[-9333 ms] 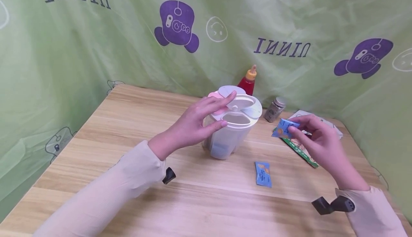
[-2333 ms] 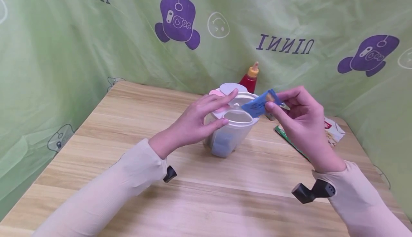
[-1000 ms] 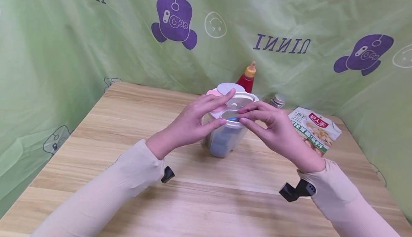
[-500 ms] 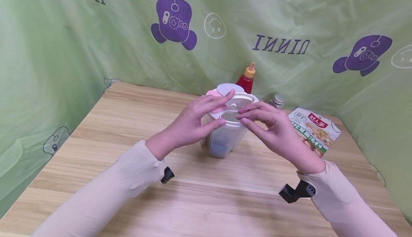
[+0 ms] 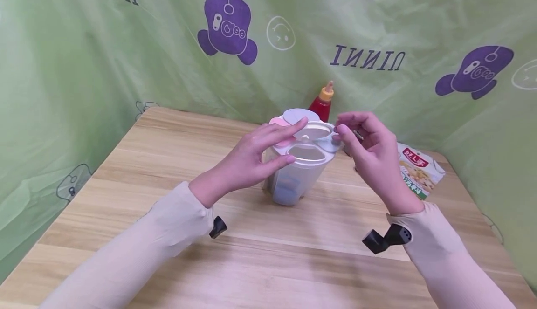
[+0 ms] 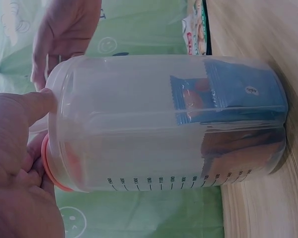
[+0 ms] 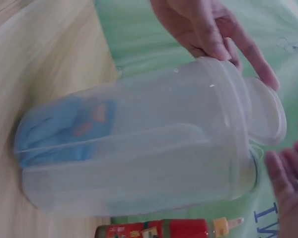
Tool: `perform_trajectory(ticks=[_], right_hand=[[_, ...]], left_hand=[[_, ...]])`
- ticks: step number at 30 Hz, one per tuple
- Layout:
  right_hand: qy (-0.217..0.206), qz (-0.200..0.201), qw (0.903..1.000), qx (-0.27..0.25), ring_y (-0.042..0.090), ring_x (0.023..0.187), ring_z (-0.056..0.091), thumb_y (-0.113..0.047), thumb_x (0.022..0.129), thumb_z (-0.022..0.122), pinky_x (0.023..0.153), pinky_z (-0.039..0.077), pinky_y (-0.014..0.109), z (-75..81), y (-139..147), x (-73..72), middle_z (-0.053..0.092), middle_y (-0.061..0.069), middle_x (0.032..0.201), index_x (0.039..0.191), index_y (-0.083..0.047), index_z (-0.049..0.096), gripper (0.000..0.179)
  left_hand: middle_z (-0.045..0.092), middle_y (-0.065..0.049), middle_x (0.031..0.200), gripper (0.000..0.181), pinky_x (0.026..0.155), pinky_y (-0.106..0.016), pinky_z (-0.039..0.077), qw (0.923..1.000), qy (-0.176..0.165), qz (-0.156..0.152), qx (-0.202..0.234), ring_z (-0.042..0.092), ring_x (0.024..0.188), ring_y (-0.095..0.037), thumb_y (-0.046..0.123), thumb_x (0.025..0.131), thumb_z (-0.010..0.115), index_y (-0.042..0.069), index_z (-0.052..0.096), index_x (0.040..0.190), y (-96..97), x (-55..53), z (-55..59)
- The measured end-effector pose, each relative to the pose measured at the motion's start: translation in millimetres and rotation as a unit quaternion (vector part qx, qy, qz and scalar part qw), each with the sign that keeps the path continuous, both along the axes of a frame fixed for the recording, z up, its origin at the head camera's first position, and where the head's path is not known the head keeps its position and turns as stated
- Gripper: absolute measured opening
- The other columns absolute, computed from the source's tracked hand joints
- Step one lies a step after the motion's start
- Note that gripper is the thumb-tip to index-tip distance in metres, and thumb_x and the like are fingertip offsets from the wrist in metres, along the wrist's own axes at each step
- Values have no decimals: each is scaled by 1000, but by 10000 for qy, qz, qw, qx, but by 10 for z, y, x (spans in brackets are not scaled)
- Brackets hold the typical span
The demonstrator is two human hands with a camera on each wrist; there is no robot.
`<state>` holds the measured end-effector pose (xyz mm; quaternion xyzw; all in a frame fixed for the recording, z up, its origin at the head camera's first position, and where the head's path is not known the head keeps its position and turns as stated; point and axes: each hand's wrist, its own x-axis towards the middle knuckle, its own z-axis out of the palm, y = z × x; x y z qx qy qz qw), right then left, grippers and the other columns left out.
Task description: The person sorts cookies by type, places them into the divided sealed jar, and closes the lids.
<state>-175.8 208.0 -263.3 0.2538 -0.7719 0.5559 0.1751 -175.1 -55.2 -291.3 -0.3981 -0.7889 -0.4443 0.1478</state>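
Note:
A translucent divided storage container point(image 5: 303, 176) stands upright on the wooden table. My left hand point(image 5: 251, 160) holds its top, thumb on the near rim and fingers over the lid. One flap point(image 7: 266, 111) stands raised, baring an opening point(image 5: 306, 153) in the lid. Through the wall, the left wrist view shows blue snack packets point(image 6: 246, 91) at the bottom of one compartment and brown packets point(image 6: 243, 151) in another. My right hand point(image 5: 371, 153) holds nothing; its fingertips point(image 7: 278, 168) are close to the lid's right side, by the pale blue flap point(image 5: 329, 145).
Behind the container is a red squeeze bottle point(image 5: 320, 107) with a yellow cap. A printed food packet point(image 5: 421, 169) lies at the right, partly hidden by my right hand. A small jar is mostly hidden behind that hand. Green patterned cloth point(image 5: 168, 43) hangs round the table point(image 5: 260, 253).
The blue snack packet pinched in my right hand went into the container's opening and was let go. My right hand has since risen to the lid's right side. The left hand stayed put.

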Motion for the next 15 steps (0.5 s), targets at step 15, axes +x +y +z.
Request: perform_trajectory(ticks=[15], right_hand=[[-806,-150,9922,943,7,83,68,-21,102,69,73,58,17,88,-25,-115,78,-9,93,114,0,78,25]], left_hand=[[71,-2,135,59,113,-40,50,9989,-185,372,-199,67,115,-15,22,100,70,20,52,155,59,-4,70]])
